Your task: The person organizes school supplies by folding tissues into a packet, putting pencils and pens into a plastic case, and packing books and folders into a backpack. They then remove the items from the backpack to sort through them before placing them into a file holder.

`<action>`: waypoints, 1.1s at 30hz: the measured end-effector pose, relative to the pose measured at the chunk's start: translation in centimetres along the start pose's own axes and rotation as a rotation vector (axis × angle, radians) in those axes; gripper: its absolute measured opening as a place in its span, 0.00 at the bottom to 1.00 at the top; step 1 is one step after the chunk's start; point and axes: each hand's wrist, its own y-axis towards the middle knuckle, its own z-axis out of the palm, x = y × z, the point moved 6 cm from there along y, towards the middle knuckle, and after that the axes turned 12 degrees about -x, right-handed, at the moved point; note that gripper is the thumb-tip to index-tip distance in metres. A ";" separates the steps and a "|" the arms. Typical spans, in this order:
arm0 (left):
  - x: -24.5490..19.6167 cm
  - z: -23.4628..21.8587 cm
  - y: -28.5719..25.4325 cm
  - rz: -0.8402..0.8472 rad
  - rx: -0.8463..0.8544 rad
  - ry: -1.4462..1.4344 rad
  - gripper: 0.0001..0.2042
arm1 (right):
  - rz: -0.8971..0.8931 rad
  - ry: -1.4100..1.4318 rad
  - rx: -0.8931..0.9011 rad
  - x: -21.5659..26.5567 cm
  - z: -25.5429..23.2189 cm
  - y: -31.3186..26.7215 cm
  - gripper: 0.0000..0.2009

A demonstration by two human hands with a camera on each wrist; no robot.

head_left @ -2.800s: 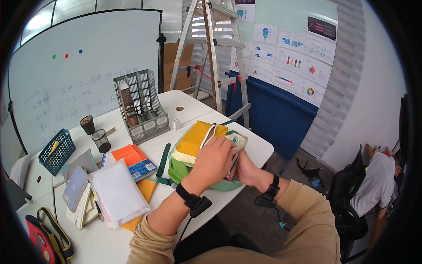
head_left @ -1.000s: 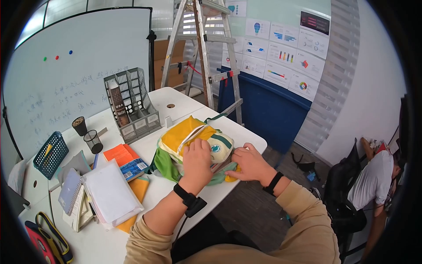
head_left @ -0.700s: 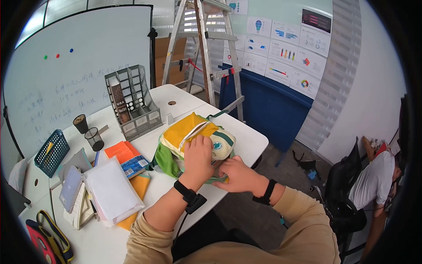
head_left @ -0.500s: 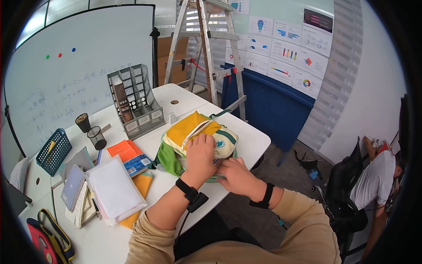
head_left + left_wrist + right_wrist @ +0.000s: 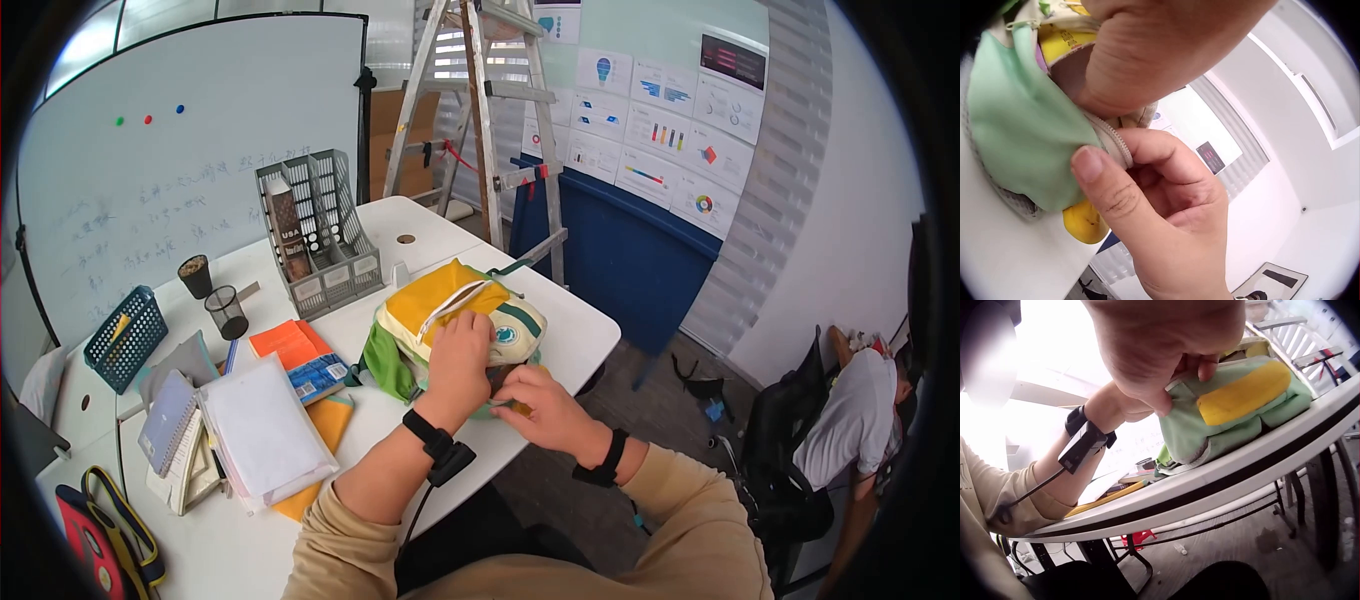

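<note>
A yellow, cream and green backpack (image 5: 425, 298) lies on the table, its opening facing the person. My left hand (image 5: 460, 365) grips the upper edge of the opening with curled fingers, the thumb side tucked into the gap. Close on its right, my right hand (image 5: 550, 408) holds the lower edge. In the left wrist view, thumb and forefinger of that hand pinch the zipper edge (image 5: 1113, 139) of the pale green panel (image 5: 1029, 119). Something yellow with print (image 5: 1066, 42) shows inside the bag. A yellow patch (image 5: 1244, 397) crosses the green side in the right wrist view.
Left of the bag lie a white folder (image 5: 265, 425), an orange book (image 5: 290, 340) and notebooks (image 5: 168, 425). Behind stand a grey file rack (image 5: 335, 270), a mesh cup (image 5: 227, 315) and a teal basket (image 5: 125, 340). The table edge (image 5: 590, 370) runs close right.
From the bag's right side, my right hand has come left along the opening's lower edge, nearer the left hand. My left hand keeps its grip on the upper edge.
</note>
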 end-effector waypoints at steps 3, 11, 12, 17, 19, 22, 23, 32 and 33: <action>0.4 -0.2 0.2 -0.002 -0.018 -0.036 0.27 | 0.028 0.053 0.032 0.0 1.3 -0.2 0.08; 2.6 -6.6 3.8 -0.219 0.023 -0.150 0.11 | 0.034 -0.025 -0.003 -0.4 1.0 0.4 0.10; 3.0 -7.0 4.0 -0.210 -0.030 -0.121 0.11 | 0.032 -0.036 -0.019 -0.5 0.9 0.5 0.12; 3.8 -7.5 4.1 -0.217 -0.134 -0.115 0.13 | -0.097 -0.215 -0.235 0.8 0.3 3.4 0.25; 3.3 -7.3 4.1 -0.206 -0.140 -0.136 0.13 | -0.143 -0.243 -0.229 1.1 0.4 4.8 0.27; 2.4 -7.8 4.2 -0.145 -0.171 -0.135 0.14 | -0.216 -0.223 -0.144 1.2 1.5 5.8 0.26; 2.3 -7.9 4.2 -0.115 -0.194 -0.126 0.13 | -0.249 -0.200 -0.103 0.7 2.3 6.0 0.26; 1.1 -9.0 4.5 -0.045 -0.244 -0.111 0.11 | -0.131 -0.296 -0.159 1.4 3.8 5.9 0.25; 1.0 -9.1 4.5 -0.051 -0.233 -0.111 0.11 | -0.133 -0.306 -0.169 1.6 3.8 5.9 0.25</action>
